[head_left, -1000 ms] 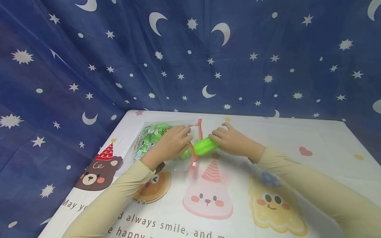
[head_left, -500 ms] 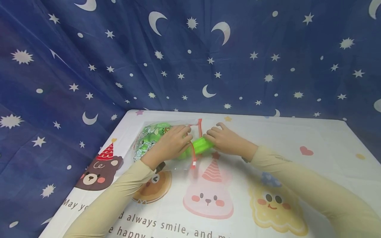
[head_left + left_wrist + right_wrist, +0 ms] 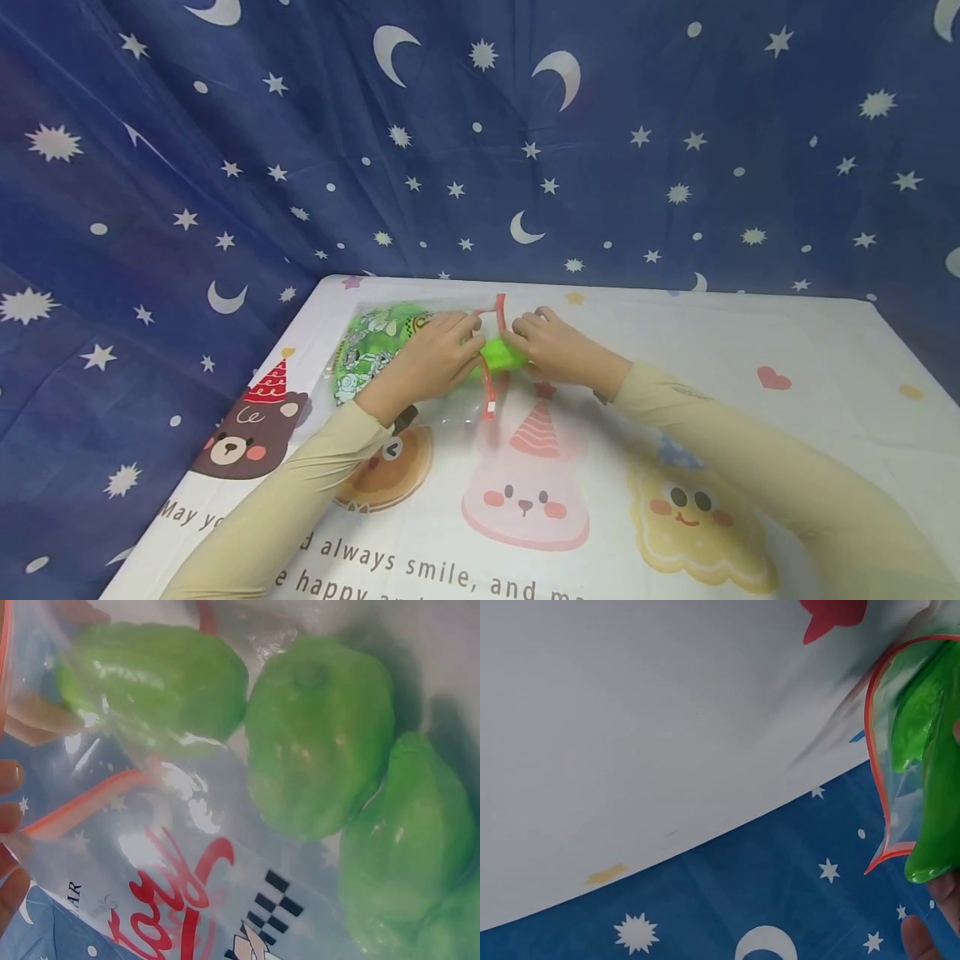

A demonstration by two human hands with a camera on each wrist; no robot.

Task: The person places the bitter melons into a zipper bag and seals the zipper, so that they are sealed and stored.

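A clear zip bag (image 3: 450, 408) with cartoon print and a red edge (image 3: 489, 392) lies on its side on the table. My left hand (image 3: 435, 362) pinches the upper layer of its mouth, so the mouth gapes towards the right. In my right hand (image 3: 561, 350) is a glossy green ridged fruit (image 3: 502, 357), partly inside the red-edged mouth. The left wrist view shows that fruit (image 3: 154, 686) through the film, with fingers (image 3: 37, 720) at its outer end. Several similar green fruits (image 3: 319, 739) lie deeper in the bag, one touching it.
A white tablecloth (image 3: 750, 325) printed with cartoon animals covers the table. Behind and to the left hangs a dark blue curtain (image 3: 615, 167) with moons and stars, meeting the table's back edge.
My right hand has moved left with the green fruit, which has gone from outside the red edge into the bag's mouth. The left hand stays nearly still on the bag.
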